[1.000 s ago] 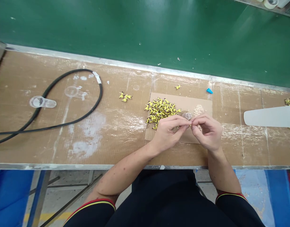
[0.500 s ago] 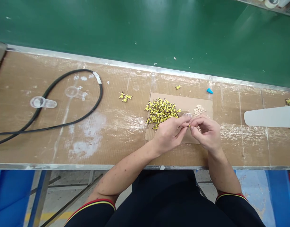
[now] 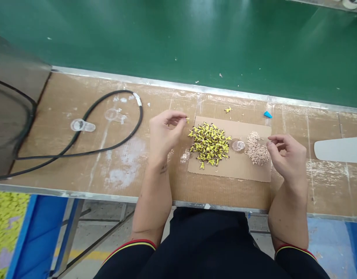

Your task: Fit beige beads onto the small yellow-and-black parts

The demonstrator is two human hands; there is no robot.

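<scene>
My left hand [image 3: 166,133] is raised left of the cardboard sheet, thumb and fingers pinched on a small yellow figure [image 3: 188,120]. A heap of similar yellow and dark brown figures [image 3: 210,143] lies on the sheet's left half. My right hand [image 3: 290,155] is at the sheet's right edge, its thumb and forefinger together. Whatever those fingertips hold, if anything, is too small to make out. Just left of them is a pile of tiny pale pieces [image 3: 257,151]. A small clear plastic cup [image 3: 238,145] stands between the two piles.
Under the piles is a cardboard sheet [image 3: 233,174]. One loose figure [image 3: 228,110] and a blue cap-like piece [image 3: 267,114] lie behind it. Clear plastic scoops [image 3: 83,125] and a looped black cable [image 3: 108,150] are leftward; a white panel [image 3: 339,150] sits at right.
My hands have parted from over the cardboard sheet, the left going left with a yellow figure, the right going right. The cup and pale pieces are now uncovered. The camera view has shifted left.
</scene>
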